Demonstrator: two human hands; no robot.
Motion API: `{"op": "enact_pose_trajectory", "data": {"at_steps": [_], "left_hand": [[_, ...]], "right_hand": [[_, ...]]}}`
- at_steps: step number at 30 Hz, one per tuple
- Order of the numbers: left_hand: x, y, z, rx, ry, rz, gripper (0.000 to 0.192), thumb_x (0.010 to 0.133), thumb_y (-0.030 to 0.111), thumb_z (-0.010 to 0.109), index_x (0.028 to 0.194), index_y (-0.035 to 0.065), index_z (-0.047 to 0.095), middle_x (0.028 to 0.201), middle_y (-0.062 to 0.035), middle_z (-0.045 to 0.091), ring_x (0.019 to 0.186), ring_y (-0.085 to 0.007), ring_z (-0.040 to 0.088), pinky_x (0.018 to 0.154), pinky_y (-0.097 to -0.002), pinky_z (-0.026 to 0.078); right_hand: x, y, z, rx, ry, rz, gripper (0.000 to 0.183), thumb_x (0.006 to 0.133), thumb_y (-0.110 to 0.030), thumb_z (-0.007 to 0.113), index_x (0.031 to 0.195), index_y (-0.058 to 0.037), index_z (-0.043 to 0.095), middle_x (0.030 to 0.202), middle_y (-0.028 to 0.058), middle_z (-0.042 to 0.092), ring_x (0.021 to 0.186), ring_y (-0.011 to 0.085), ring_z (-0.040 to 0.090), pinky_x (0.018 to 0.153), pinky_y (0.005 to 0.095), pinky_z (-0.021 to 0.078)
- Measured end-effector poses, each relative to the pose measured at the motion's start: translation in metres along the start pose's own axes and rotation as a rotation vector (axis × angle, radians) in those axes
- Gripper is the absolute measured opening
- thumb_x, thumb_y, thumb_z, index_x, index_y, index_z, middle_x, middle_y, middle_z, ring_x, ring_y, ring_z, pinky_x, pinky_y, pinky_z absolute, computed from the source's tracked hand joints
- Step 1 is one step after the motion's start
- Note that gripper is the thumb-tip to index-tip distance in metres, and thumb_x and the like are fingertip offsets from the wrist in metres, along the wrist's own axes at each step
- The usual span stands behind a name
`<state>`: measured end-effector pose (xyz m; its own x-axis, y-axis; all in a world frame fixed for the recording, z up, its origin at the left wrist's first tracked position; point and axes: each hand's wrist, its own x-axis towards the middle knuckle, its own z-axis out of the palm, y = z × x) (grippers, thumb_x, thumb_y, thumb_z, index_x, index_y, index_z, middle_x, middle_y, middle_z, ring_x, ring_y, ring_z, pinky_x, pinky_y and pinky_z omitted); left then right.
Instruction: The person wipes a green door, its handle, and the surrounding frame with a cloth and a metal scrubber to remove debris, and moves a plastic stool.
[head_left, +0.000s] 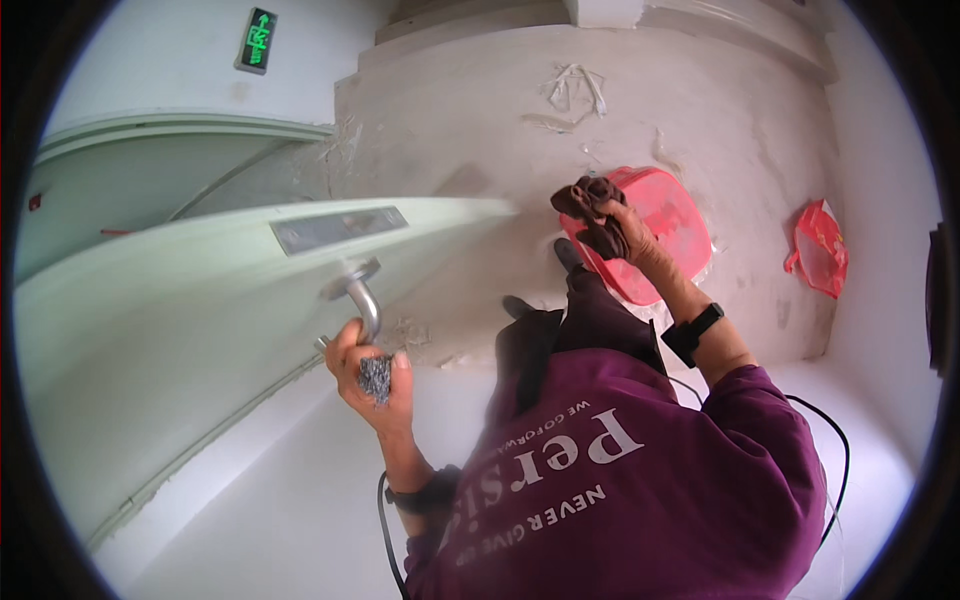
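My left hand (373, 375) is curled around the metal lever handle (365, 307) of a pale green door (187, 330). A grey scouring pad, seemingly steel wool (375, 379), is tucked between its thumb and fingers. The lever's tip pokes out beyond the knuckles. In my right hand (632, 229) is a bunched dark brown cloth (592, 206). That hand is above the near left part of a red plastic stool or container (675, 225); whether the cloth touches it I cannot tell. The door's edge, with a metal lock plate (337, 229), faces up in view.
A crumpled red plastic bag (820, 251) lies by the right wall. Torn plastic scraps (574, 94) litter the dusty floor (465, 97). Stair-like steps (465, 19) rise at the far side. A lit green exit sign (256, 41) hangs on the left wall. Black cables (840, 442) run beside my body.
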<state>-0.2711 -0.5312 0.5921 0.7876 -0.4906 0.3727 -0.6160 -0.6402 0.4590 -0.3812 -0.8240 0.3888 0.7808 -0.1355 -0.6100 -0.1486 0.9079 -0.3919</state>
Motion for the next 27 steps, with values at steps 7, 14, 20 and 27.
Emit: {"op": "enact_pose_trajectory", "data": {"at_steps": [7,14,20,27], "left_hand": [[-0.052,0.041,-0.002,-0.202,0.076,-0.198,0.029,0.066,0.026,0.058,0.062,0.0021,0.043,0.091,-0.0123,0.052,0.083,-0.0236,0.045,0.077,-0.0357,0.036],[-0.099,0.056,-0.015,-0.258,0.224,-0.260,0.033,0.066,0.035,0.064,0.066,0.0048,0.051,0.061,-0.0051,0.049,0.058,-0.0155,0.046,0.056,-0.0303,0.037],[-0.148,0.080,-0.022,-0.631,0.370,-0.578,0.024,0.069,0.019,0.065,0.082,0.0039,0.053,0.061,-0.0010,0.047,0.047,-0.0064,0.040,0.041,-0.0200,0.031],[-0.174,0.095,-0.037,-0.578,0.475,-0.573,0.022,0.072,0.021,0.061,0.082,0.0034,0.052,0.064,-0.0024,0.049,0.048,-0.0082,0.041,0.043,-0.0214,0.034]], "right_hand": [[0.031,-0.011,0.006,-0.020,-0.142,0.047,0.013,0.074,-0.014,0.053,0.082,-0.0040,0.053,0.067,0.0042,0.054,0.058,0.0132,0.055,0.052,0.0256,0.0476],[-0.031,-0.005,0.099,-0.208,-0.447,0.326,0.032,0.070,-0.019,0.061,0.098,-0.0093,0.047,0.090,0.0001,0.050,0.086,0.0118,0.050,0.068,0.0273,0.0427],[-0.042,0.012,0.100,-0.471,-0.747,0.386,0.035,0.070,-0.022,0.064,0.097,-0.0090,0.047,0.091,0.0018,0.051,0.084,0.0140,0.050,0.065,0.0298,0.0426],[-0.050,0.010,0.126,-1.116,-1.262,0.225,0.026,0.068,-0.018,0.060,0.086,0.0003,0.055,0.085,0.0059,0.057,0.080,0.0141,0.053,0.064,0.0269,0.0420]]}}
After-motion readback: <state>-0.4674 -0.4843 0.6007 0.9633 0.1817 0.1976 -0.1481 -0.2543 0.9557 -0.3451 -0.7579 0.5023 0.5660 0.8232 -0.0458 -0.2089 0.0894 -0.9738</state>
